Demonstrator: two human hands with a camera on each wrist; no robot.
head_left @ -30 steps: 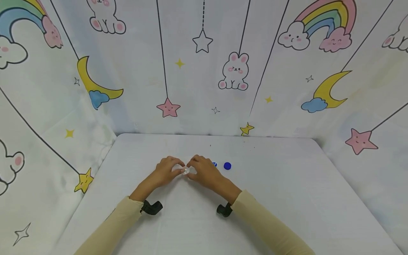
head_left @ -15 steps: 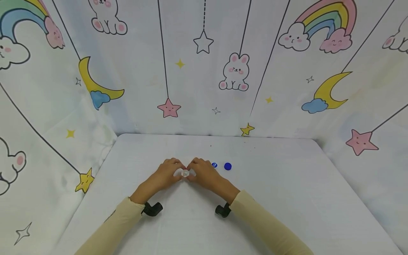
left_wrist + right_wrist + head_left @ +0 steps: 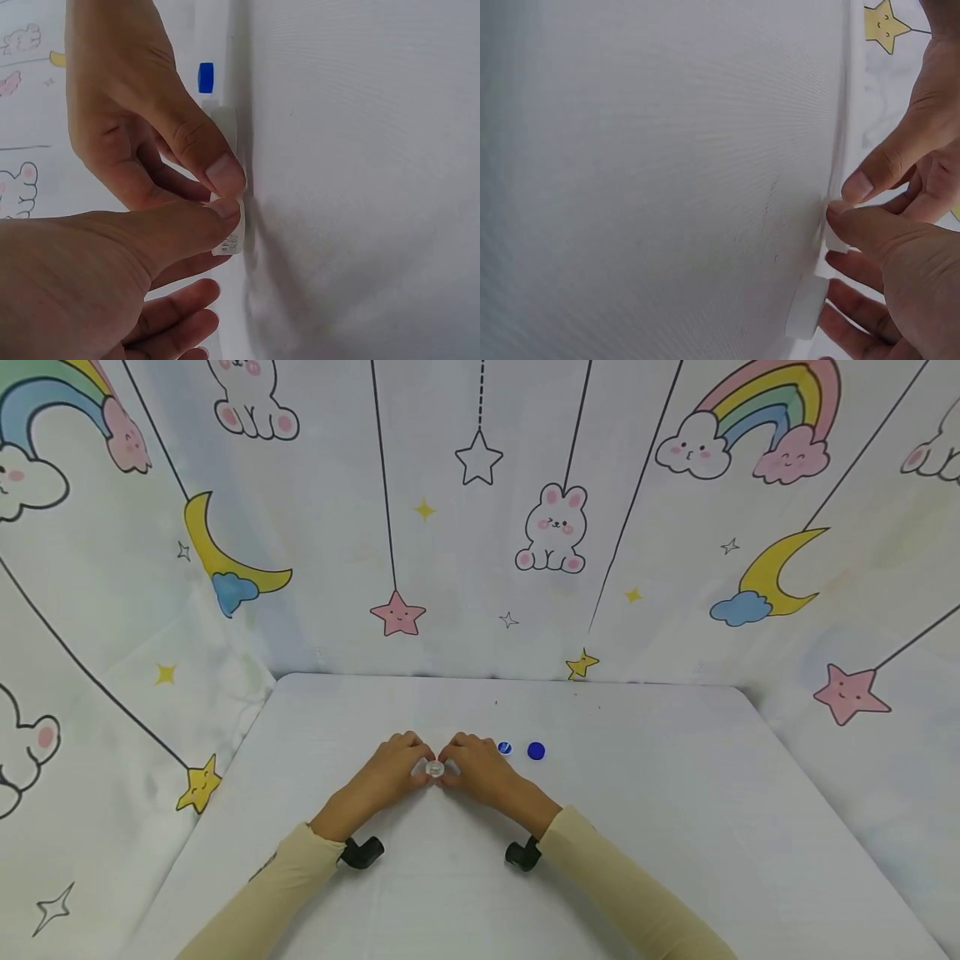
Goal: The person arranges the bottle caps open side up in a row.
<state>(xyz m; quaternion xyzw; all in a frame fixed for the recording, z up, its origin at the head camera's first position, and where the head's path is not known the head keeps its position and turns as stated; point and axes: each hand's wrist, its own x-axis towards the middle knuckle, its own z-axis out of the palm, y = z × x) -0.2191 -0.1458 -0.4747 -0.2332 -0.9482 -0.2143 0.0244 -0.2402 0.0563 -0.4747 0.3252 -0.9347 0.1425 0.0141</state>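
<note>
Both hands meet over the middle of the table, at one small round white piece with a translucent-looking top. Its low side bears fine printed text in the left wrist view. My left hand pinches it with thumb and fingers from the left. From the right, my right hand pinches it too, the two thumb tips side by side on its near side. Fingers hide much of the piece. Just beyond the right hand lie a round blue-and-white-topped piece and a plain blue disc.
A white cloth covers the table. Behind it stands a white backdrop with drawn rabbits, stars, moons and rainbows. A dark camera mount sits at the left wrist, and another mount at the right.
The white piece has come slightly toward the body, and its top now faces up more squarely. Both thumbs have drawn in around its near side. Over the last half second the hands barely move.
</note>
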